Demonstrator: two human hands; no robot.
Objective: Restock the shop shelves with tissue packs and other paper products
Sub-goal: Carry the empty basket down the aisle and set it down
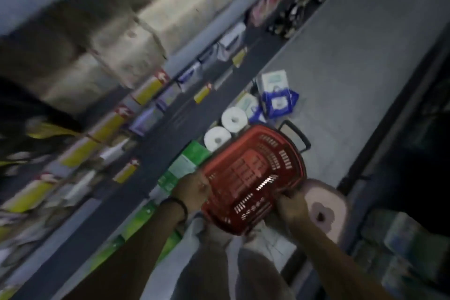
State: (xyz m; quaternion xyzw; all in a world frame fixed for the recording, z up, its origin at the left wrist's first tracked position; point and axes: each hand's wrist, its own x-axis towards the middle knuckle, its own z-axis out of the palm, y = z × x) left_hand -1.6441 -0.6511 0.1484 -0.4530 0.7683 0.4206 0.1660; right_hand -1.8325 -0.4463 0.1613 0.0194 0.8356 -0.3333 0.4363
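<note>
Red plastic shopping basket (253, 178) hangs low in the blurred view, tipped so its slotted inside shows. The left hand (192, 190), a dark band at its wrist, has its fingers closed on the rim at nine o'clock; the right hand (292, 207) grips the rim at five o'clock. Just right of that hand sits a pale pink tissue-roll pack (326, 207). Beyond the basket, at twelve o'clock, two white paper rolls (233, 118) stand on the floor (341, 61), then blue tissue packs (277, 101). Stocked shelves (155, 95) run along the left.
</note>
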